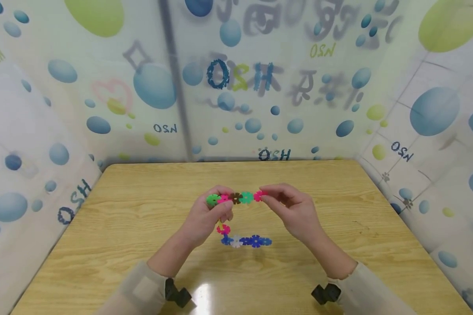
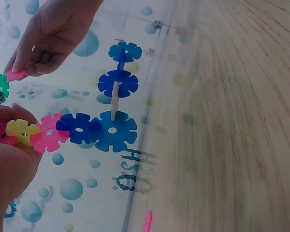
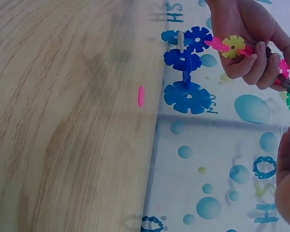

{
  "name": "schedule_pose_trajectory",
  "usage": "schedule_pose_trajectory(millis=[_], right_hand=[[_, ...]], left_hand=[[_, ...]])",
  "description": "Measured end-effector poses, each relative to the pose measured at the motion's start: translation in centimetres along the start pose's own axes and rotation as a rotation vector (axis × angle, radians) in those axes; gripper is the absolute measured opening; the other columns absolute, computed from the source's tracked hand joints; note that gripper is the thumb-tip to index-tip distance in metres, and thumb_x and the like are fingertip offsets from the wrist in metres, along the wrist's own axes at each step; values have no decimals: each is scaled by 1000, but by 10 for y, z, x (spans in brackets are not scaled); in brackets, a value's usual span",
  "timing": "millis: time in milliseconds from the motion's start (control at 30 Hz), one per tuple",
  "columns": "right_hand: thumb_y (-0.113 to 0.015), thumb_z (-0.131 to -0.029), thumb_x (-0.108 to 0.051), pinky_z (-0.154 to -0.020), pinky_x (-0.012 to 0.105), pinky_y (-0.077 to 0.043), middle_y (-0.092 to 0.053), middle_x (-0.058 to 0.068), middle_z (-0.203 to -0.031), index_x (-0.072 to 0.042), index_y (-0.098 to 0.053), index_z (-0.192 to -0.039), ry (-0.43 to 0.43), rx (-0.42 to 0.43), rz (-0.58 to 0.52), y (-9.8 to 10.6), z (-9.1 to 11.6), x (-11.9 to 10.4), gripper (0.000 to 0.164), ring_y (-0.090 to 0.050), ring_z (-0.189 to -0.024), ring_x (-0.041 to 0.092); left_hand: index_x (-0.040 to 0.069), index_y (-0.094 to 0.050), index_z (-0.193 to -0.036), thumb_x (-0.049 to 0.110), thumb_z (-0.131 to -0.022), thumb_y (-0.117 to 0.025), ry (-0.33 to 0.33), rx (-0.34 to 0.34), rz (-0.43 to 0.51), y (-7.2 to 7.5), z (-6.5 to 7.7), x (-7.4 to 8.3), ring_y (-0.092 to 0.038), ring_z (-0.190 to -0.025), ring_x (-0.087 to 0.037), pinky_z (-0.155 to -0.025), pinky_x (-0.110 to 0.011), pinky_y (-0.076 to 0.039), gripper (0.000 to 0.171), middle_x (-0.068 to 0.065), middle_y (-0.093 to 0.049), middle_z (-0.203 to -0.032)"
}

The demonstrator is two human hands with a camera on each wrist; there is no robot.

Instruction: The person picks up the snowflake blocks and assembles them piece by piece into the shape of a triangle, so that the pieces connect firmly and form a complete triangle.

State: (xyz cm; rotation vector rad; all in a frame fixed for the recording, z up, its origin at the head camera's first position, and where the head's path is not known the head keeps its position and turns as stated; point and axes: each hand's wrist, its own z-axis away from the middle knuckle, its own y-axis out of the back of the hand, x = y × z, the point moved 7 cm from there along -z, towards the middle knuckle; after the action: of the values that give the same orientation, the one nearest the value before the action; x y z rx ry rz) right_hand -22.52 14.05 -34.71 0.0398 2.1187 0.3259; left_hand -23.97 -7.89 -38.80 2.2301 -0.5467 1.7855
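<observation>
A chain of interlocking plastic snowflake discs [image 1: 246, 197] hangs in the air in front of me. My left hand [image 1: 202, 218] grips it near the green disc [image 1: 212, 200], with fingers curled round its middle part. Past those fingers a yellow disc [image 2: 23, 133] and a pink one lead down to a row of blue discs [image 1: 255, 241] with one white disc [image 1: 236, 241] among them. The row stretches to the right below the hands. At the chain's upper right end my right hand [image 1: 297, 214] pinches a pink disc [image 1: 258, 195] between thumb and forefinger, right beside the teal disc.
A loose pink disc [image 3: 141, 96] shows over the wood in both wrist views. The wooden table [image 1: 142, 183] meets a patterned sheet wall [image 1: 236, 118] at its back edge, and similar walls flank it left and right.
</observation>
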Motion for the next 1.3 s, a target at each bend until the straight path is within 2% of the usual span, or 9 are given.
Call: schedule_pose_trajectory(millis=[167,300,433,567,767,1067,1167,1300], right_hand=[[-74,-101,3,-71,20,-58,-80,-3,-108,-3,-80,-121,23,-10,-9,-1,-1,-2,21,-69,-86,11],[-75,-100,4,-78,20,-62,-81,0,-109,-3,-81,-120,23,4,-11,-2,0,-3,21,-73,-91,10],[-77,-99,4,-83,22,-64,-83,3,-109,-2,-82,-119,26,24,-19,-3,1,-3,22,-76,-93,14],[-77,-99,4,-82,23,-65,-83,1,-109,-2,-82,-118,27,25,-31,-4,2,-3,21,-77,-93,15],[-79,-98,3,-82,23,-65,-83,-2,-109,-2,-83,-117,-13,37,-42,-4,3,-1,21,-77,-92,11],[-80,-99,-2,-80,25,-66,-84,10,-110,-4,-83,-117,-54,33,-52,-7,2,1,18,-77,-89,10],[-79,-99,-2,-74,22,-64,-84,8,-108,-3,-83,-117,-59,28,-60,-7,1,2,18,-75,-85,9],[-78,-100,-1,-73,21,-63,-84,-1,-107,-2,-82,-117,-58,20,-69,-9,2,3,18,-76,-85,8]], left_hand=[[2,-62,-133,12,-110,-63,15,1,-12,-2,-1,0,-59,-79,-14,-73,-25,-54,25,4,-62,-85],[9,-69,-141,19,-108,-72,63,39,-59,-2,-2,-1,-62,-85,-16,-75,-24,-57,35,0,-71,-105],[16,-71,-145,28,-105,-77,122,77,-97,-2,-3,-2,-65,-94,-20,-81,-26,-60,41,-4,-73,-125],[13,-72,-144,27,-105,-77,140,94,-88,-2,-3,-3,-65,-95,-22,-81,-27,-60,42,-5,-73,-121],[15,-75,-139,27,-104,-78,158,117,-71,-2,-3,-3,-64,-91,-18,-78,-24,-59,38,-3,-73,-112],[11,-74,-139,24,-105,-77,144,110,-38,-3,-4,-3,-61,-83,-15,-72,-22,-54,37,0,-69,-99],[12,-74,-139,25,-105,-77,153,105,-43,-3,-3,-5,-61,-84,-15,-73,-21,-55,37,-1,-70,-101],[12,-75,-139,26,-104,-78,173,102,-52,-2,-3,-7,-62,-84,-15,-73,-22,-56,38,0,-71,-100]])
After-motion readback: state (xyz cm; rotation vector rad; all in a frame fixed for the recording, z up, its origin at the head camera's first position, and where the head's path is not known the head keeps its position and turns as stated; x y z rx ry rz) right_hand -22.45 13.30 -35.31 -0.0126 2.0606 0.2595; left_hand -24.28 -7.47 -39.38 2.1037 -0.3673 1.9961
